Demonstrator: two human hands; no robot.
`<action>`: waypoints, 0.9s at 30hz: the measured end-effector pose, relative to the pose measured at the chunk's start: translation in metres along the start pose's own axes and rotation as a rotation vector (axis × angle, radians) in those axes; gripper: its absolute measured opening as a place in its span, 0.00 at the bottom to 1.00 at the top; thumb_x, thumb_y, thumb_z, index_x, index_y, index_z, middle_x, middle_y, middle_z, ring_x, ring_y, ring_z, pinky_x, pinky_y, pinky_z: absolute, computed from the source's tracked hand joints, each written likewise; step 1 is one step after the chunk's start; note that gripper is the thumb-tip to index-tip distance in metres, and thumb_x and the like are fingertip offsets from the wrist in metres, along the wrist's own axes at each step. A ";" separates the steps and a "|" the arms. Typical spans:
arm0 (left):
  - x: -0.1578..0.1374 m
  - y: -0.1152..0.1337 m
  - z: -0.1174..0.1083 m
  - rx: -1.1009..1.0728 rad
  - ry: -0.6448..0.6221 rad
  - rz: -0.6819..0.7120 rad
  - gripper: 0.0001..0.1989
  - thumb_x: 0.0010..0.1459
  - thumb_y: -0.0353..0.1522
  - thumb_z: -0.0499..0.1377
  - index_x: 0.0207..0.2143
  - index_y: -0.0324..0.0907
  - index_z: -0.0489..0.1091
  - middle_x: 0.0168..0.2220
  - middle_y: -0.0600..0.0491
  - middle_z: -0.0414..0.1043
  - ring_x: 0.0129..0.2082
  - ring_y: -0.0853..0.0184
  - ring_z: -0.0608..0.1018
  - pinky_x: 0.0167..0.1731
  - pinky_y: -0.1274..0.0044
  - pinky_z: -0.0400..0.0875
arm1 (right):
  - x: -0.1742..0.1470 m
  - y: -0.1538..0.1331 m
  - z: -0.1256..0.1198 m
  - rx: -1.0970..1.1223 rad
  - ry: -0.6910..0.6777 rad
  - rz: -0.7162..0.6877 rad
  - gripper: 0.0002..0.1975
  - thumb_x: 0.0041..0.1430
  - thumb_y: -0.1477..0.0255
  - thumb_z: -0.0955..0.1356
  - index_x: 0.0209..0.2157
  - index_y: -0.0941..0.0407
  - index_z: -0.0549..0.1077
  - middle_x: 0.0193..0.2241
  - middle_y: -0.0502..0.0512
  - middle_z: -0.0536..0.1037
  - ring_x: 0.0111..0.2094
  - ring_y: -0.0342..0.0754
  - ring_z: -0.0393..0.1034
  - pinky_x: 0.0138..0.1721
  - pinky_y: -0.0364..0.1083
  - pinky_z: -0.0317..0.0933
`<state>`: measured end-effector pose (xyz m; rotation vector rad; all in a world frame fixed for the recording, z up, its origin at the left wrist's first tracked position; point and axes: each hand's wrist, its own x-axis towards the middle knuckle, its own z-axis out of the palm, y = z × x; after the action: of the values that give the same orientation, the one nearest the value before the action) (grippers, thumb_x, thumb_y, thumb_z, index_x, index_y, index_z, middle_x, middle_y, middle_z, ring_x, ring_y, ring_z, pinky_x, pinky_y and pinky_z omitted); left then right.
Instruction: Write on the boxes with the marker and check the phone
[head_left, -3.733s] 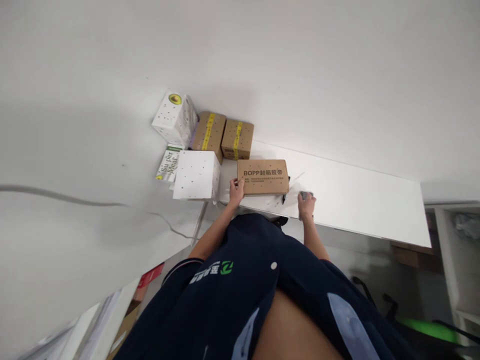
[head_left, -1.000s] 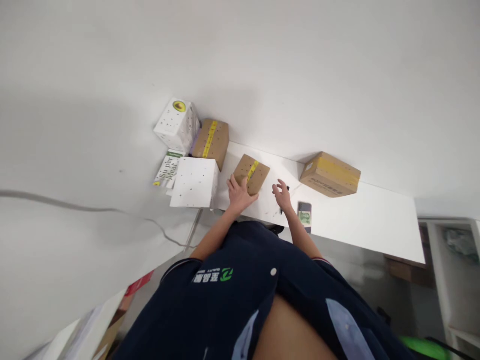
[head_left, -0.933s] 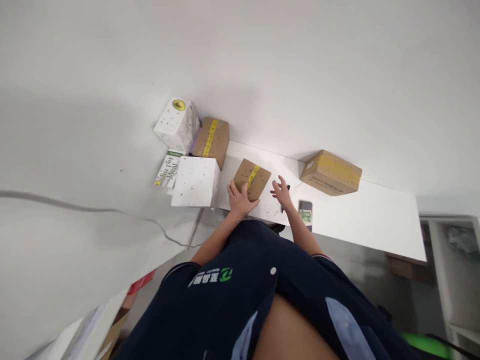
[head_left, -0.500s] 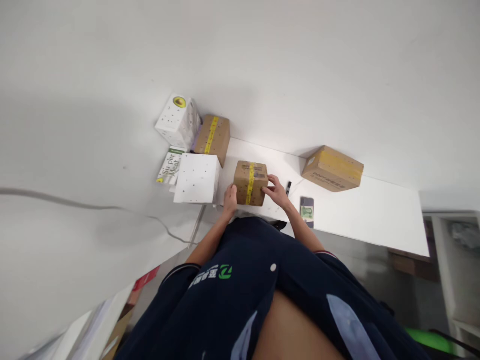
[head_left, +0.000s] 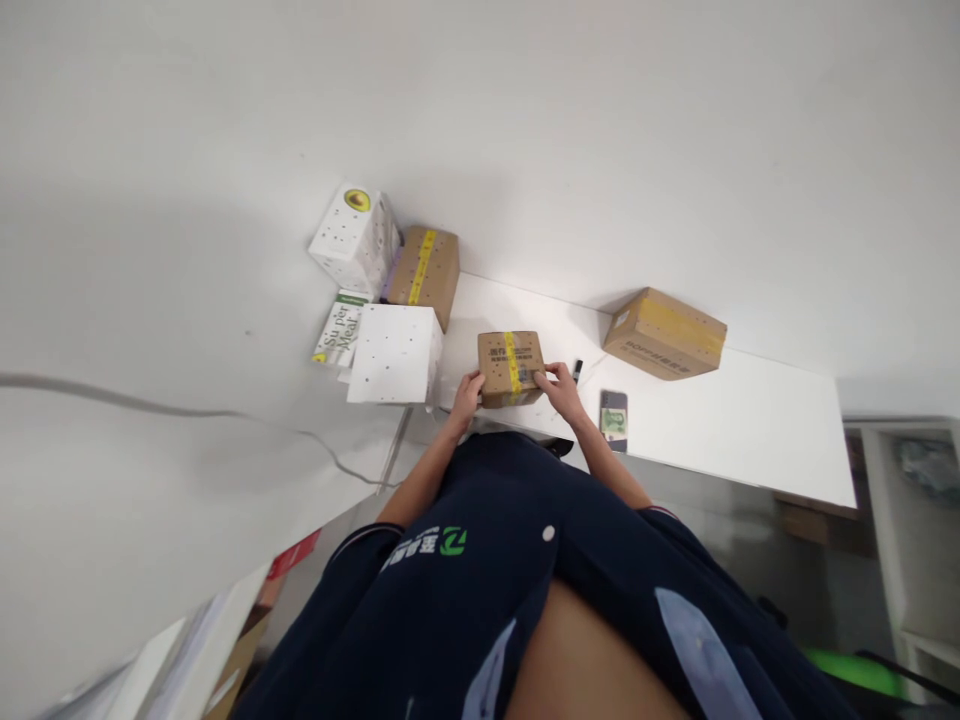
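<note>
A small brown cardboard box (head_left: pixel 495 372) with yellow tape down its middle and dark print is between my two hands, over the white table. My left hand (head_left: pixel 466 398) grips its left side near the lower corner. On the opposite side, my right hand (head_left: pixel 559 386) holds the lower right edge, thumb against the near face. A black marker (head_left: pixel 577 370) lies just right of my right hand. Further right is a phone (head_left: pixel 613 436) with a green banknote on it.
To the left stand a plain white box (head_left: pixel 395 355), a taped brown box (head_left: pixel 442 268), a white box with an avocado picture (head_left: pixel 352 238) and a "Super Meal" package (head_left: pixel 339 325). A larger cardboard box (head_left: pixel 667 335) sits against the wall on the right of the table (head_left: pixel 765 425).
The small box has tipped in my hands, so its printed face shows more and its near side less. Both hands have shifted slightly right with it.
</note>
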<state>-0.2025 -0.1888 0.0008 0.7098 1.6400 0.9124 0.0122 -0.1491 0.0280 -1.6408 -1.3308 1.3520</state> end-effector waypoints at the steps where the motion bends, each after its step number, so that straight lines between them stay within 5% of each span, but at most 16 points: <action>1: -0.002 0.001 0.001 -0.010 -0.013 -0.037 0.18 0.62 0.40 0.52 0.52 0.43 0.67 0.48 0.46 0.76 0.42 0.64 0.79 0.31 0.77 0.74 | 0.001 0.004 0.002 -0.006 0.024 0.005 0.23 0.49 0.52 0.70 0.40 0.53 0.65 0.47 0.59 0.75 0.48 0.53 0.71 0.51 0.56 0.68; 9: -0.009 0.017 0.010 -0.049 -0.031 -0.137 0.29 0.60 0.38 0.57 0.63 0.47 0.58 0.57 0.46 0.70 0.49 0.60 0.77 0.30 0.78 0.73 | 0.004 0.023 0.008 0.039 -0.010 -0.063 0.28 0.52 0.54 0.69 0.51 0.54 0.67 0.52 0.60 0.74 0.53 0.53 0.69 0.55 0.55 0.66; 14: -0.006 0.023 0.013 -0.062 -0.060 -0.177 0.38 0.54 0.40 0.63 0.65 0.52 0.54 0.61 0.46 0.65 0.51 0.55 0.76 0.33 0.72 0.76 | 0.010 0.015 0.002 0.047 -0.092 0.119 0.35 0.51 0.59 0.70 0.60 0.54 0.64 0.57 0.63 0.71 0.45 0.54 0.74 0.43 0.54 0.72; 18: 0.000 0.023 0.012 -0.143 -0.079 -0.078 0.38 0.51 0.33 0.63 0.64 0.49 0.56 0.61 0.46 0.66 0.52 0.56 0.76 0.44 0.67 0.76 | 0.017 0.008 -0.004 0.111 -0.207 0.105 0.30 0.48 0.61 0.71 0.54 0.53 0.68 0.53 0.59 0.74 0.41 0.52 0.75 0.39 0.52 0.72; 22: 0.007 0.015 0.012 -0.219 -0.061 0.151 0.37 0.44 0.24 0.60 0.59 0.46 0.60 0.63 0.46 0.63 0.56 0.60 0.73 0.55 0.67 0.70 | 0.018 0.014 -0.002 0.233 -0.114 -0.003 0.26 0.39 0.69 0.72 0.44 0.52 0.67 0.50 0.56 0.73 0.45 0.49 0.72 0.49 0.52 0.69; 27: 0.006 0.009 0.010 -0.283 -0.032 0.127 0.29 0.43 0.24 0.57 0.51 0.43 0.62 0.61 0.45 0.65 0.55 0.62 0.73 0.55 0.68 0.69 | 0.006 0.025 0.008 0.292 -0.084 0.041 0.23 0.37 0.70 0.70 0.39 0.51 0.63 0.48 0.53 0.72 0.44 0.48 0.71 0.50 0.52 0.67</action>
<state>-0.1937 -0.1774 0.0040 0.6337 1.4128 1.1905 0.0125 -0.1520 0.0013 -1.4338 -1.0892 1.5725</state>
